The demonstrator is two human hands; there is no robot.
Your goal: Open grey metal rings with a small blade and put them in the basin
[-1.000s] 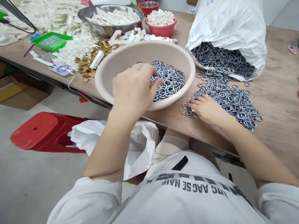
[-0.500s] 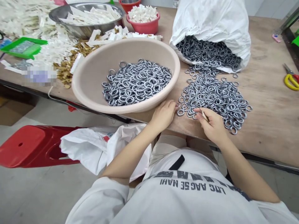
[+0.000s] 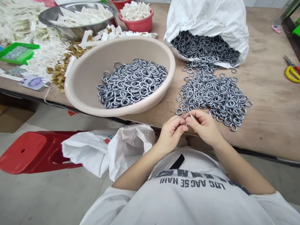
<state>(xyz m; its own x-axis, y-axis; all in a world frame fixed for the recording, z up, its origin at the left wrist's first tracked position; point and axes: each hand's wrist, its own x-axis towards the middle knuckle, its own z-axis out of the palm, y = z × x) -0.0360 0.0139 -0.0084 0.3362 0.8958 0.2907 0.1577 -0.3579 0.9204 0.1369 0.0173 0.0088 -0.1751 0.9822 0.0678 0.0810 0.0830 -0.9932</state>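
Fingers: left hand (image 3: 169,132) pinched narrow, its contents too hidden to tell; right hand (image 3: 206,128) closed on a thin pale piece (image 3: 191,116), the fingertips of both meeting near the table's edge.
Loose rings (image 3: 211,93): heaped on the table (image 3: 269,115), just beyond the right hand.
Beige basin (image 3: 82,84): left of the heap, holding metal rings (image 3: 133,82).
White sack (image 3: 208,15): behind the heap, mouth open, dark rings (image 3: 203,47) inside.
Scissors (image 3: 290,64): well apart, far right.

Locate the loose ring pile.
In the head view, the loose ring pile lies on the table, right of the beige basin, in front of the ring-filled sack.
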